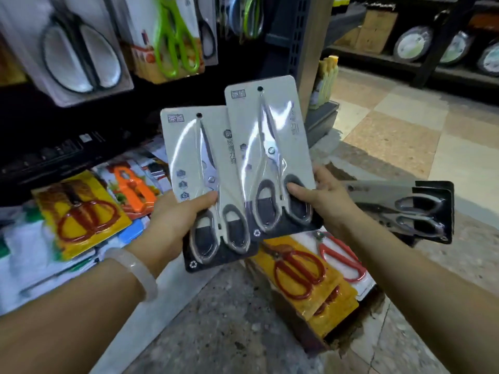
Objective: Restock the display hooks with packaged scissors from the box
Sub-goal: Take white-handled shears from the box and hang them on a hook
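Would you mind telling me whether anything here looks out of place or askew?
Yes: several grey scissors packs lie sideways, seemingly on the floor, behind the right hand, and yellow-carded red scissors sit crookedly below.

I read 厨房剪刀, I think, on left scissors pack [205,168]; recycling mark at its bottom. Right pack [272,147] text blurred.

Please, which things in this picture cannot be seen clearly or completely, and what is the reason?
- Head view: display hooks, hidden behind the blurred hanging green-handled scissors pack.
- Cardboard box on the floor: mostly covered by yellow packs of red-handled scissors.
- Fingers of the left hand and right hand: behind the two grey-and-white carded scissors packs.
- Small card print: too small to read.
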Motion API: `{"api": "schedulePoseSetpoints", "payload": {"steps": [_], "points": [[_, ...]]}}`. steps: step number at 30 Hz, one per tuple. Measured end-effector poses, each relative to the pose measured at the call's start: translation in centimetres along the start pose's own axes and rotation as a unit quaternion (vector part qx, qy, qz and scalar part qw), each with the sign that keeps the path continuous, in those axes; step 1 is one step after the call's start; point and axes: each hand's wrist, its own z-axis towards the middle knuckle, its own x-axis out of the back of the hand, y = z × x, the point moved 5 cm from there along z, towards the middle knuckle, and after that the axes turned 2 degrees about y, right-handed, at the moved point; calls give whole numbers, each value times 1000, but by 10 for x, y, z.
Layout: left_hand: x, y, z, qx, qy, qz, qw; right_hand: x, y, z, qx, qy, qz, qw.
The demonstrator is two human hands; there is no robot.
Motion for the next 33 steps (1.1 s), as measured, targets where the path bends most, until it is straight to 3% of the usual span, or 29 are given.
{"api": "schedulePoseSetpoints", "payload": {"steps": [7, 15, 26, 33], "points": [[124, 40, -42, -66, 65, 23, 995, -120, -20, -29, -16, -113, 26, 993], [283, 84, -108, -142, 205, 40, 968, -269, -51, -89, 12, -218, 69, 973], [440, 113, -205, -210, 326, -19, 921, -427, -92, -180, 41, -393, 136, 908], [513, 113, -267, -236, 401, -54, 884, -503, -102, -243, 84, -473, 107, 870]]}}
